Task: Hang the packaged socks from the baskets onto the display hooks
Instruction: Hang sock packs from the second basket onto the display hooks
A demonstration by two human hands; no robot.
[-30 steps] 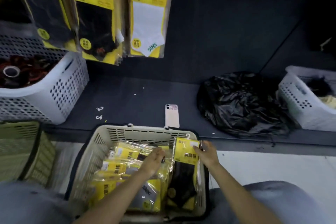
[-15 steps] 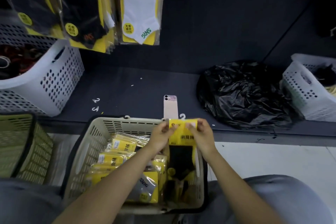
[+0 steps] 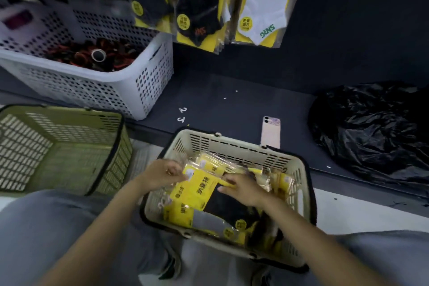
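Nearest to us, both hands work over the beige slotted plastic shopping basket point(image 3: 232, 144), which sits just in front of our knees. Our left hand point(image 3: 162, 173) pinches the top corner of a yellow-carded, clear-wrapped pack of black socks point(image 3: 197, 189), and our right hand point(image 3: 243, 189) is closed on its other edge, fingers spread across the dark sock. The pack lies tilted over the heap of similar packs in the basket, not yet lifted clear.

To do this step well, we judge we should slide the left grip toward the card's top edge, find the small hanger tab, which we cannot make out here, and keep the wrapper from snagging its neighbours as it rises.

Beside the basket on the left stands an olive-green slotted basket point(image 3: 111, 146). Farther off, on the dark shelf point(image 3: 232, 104), lie a pink phone point(image 3: 270, 132) and a crumpled black plastic bag point(image 3: 371, 127). Above, hung yellow sock packs point(image 3: 199, 7) mark where ours should go; the hooks themselves are out of view.
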